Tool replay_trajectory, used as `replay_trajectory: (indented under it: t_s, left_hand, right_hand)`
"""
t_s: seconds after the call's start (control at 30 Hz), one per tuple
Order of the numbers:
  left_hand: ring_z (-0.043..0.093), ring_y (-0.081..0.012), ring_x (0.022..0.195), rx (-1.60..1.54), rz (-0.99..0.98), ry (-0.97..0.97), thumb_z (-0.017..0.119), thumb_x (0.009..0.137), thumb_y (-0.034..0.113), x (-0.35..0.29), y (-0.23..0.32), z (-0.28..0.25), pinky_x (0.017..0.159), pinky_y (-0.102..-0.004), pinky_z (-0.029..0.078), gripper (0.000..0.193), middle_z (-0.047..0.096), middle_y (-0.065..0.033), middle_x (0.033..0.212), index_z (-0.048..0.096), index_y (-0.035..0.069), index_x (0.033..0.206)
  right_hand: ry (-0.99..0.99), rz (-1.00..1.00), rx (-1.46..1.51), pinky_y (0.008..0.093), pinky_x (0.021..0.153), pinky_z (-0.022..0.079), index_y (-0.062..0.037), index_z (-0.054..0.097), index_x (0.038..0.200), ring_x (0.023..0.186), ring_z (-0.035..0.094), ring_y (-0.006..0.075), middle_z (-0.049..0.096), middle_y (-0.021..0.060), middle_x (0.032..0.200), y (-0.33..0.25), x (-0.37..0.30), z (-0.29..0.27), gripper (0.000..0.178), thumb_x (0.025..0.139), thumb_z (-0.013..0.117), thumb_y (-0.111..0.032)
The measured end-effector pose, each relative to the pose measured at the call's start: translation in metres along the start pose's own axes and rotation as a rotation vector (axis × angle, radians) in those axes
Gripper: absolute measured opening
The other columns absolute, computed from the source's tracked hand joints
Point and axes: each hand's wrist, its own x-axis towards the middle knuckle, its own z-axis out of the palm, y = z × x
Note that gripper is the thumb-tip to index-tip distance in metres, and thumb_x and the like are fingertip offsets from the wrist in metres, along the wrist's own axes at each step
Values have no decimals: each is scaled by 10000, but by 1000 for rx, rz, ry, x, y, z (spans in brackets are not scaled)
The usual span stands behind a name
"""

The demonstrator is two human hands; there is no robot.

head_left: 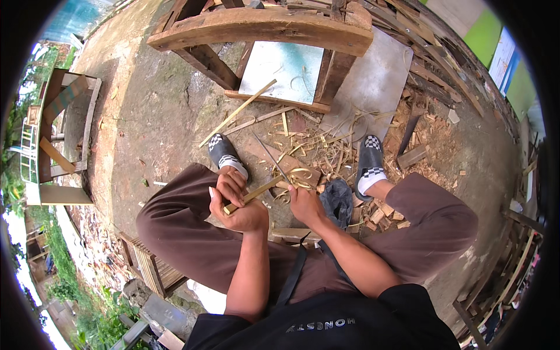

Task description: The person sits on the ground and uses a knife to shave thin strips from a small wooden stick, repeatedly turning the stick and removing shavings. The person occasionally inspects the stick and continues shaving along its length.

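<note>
My left hand (pixel 240 211) is closed around a short yellowish bamboo strip (pixel 263 189), which slants up and right over my lap. Next to it, my right hand (pixel 307 205) grips a knife whose handle is hidden in the fist. The thin knife blade (pixel 270 156) points up and left, crossing close to the strip's far end; whether they touch, I cannot tell. Curled bamboo shavings (pixel 301 174) lie just beyond the right hand. A longer bamboo strip (pixel 240 112) rests on the ground by my left shoe, slanting up to the right.
Ahead stands a rough wooden frame (pixel 262 30) with a pale panel (pixel 281 70) under it. A flat grey sheet (pixel 373 73) lies beside it. Between my feet are a black plastic bag (pixel 337 203) and wood chips (pixel 380 213). Stacked planks (pixel 434 61) line the far right.
</note>
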Motion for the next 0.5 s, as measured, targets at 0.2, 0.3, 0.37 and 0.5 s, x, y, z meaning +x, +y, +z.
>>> replay_trajectory:
  t_s: [0.2,0.3,0.37,0.5]
  left_hand:
    - [275,-129,571,-32,-38,-22,340,1035,283,-1,1,-1,593,-284,278,516,311,-21,584,296,137,542]
    - [274,-129,568,-68,-29,-15,338,1036,284,1,2,-3,585,-285,278,520,307,-21,581,297,136,539]
    - [275,-130,566,-75,-20,-6,338,1036,284,6,1,-5,579,-286,279,524,304,-20,579,296,135,535]
    - [274,-132,561,-58,-17,19,339,1035,283,10,1,-7,571,-285,281,528,296,-15,572,293,135,530]
  right_hand:
    - [55,-222,140,583,771,504,30,642,951,839,647,525,667,325,836,-36,-17,-16,492,1064,420,-395]
    - [39,-85,131,582,784,514,47,680,912,866,653,526,671,333,866,6,4,2,511,1058,436,-378]
    - [27,25,96,580,780,520,56,695,903,870,655,526,673,334,869,34,20,15,521,1056,437,-371]
    - [-19,51,39,581,771,519,63,698,916,851,652,526,671,334,859,19,18,10,521,1054,441,-368]
